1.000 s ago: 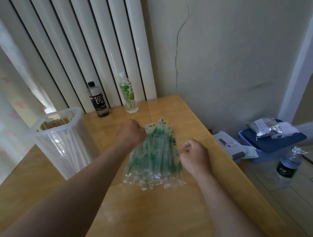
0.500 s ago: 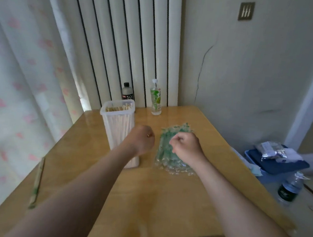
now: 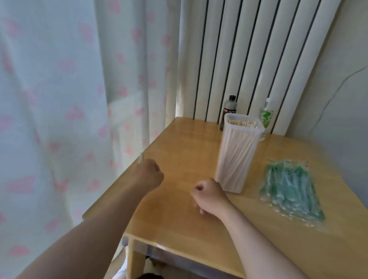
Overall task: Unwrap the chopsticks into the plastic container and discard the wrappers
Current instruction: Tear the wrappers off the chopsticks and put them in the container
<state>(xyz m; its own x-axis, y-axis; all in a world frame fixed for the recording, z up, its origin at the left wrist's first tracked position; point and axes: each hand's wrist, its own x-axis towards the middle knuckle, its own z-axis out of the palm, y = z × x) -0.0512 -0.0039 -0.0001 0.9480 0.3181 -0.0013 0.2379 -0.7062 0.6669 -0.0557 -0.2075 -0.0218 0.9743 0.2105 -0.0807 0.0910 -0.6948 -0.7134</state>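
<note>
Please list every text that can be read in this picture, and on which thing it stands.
"SO": white letters on the dark bottle, rest hidden behind the plastic container.
Green bottle label: too blurred to read.
Chopstick wrappers, green print: too blurred to read.

The corner I faced
A wooden table (image 3: 188, 153) stood before a white radiator (image 3: 252, 56); daylight came through a pink-spotted curtain (image 3: 50, 83) on my left, and a cracked wall (image 3: 359, 105) rose on my right.

Change | my left hand (image 3: 150, 173) moved to desk's (image 3: 184, 152) left edge | my right hand (image 3: 210, 196) left the chopstick packet (image 3: 292, 191), now before container (image 3: 238, 157)
</note>
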